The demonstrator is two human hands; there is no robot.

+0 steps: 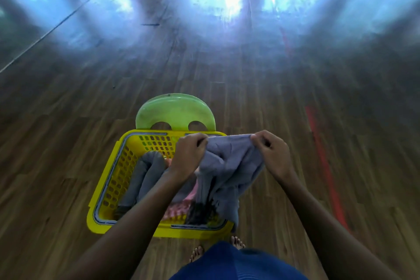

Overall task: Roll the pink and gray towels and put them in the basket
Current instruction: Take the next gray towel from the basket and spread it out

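Yellow basket (106,179) sits on green chair (175,111), with wood floor (68,143) all round. Left hand (188,152) and right hand (272,154) each pinch the top edge of a loose gray towel (229,166), fingers curled. It hangs over the basket's right half, hiding that side. Rolled gray towel (145,173) lies along the left wall, with the pink towel (177,209) beside it, possibly unrolled. Red line (327,166) on floor, right.

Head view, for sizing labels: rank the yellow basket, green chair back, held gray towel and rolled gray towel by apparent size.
1. yellow basket
2. held gray towel, though nearer the camera
3. green chair back and rolled gray towel: too alike to rank; the roll is partly hidden
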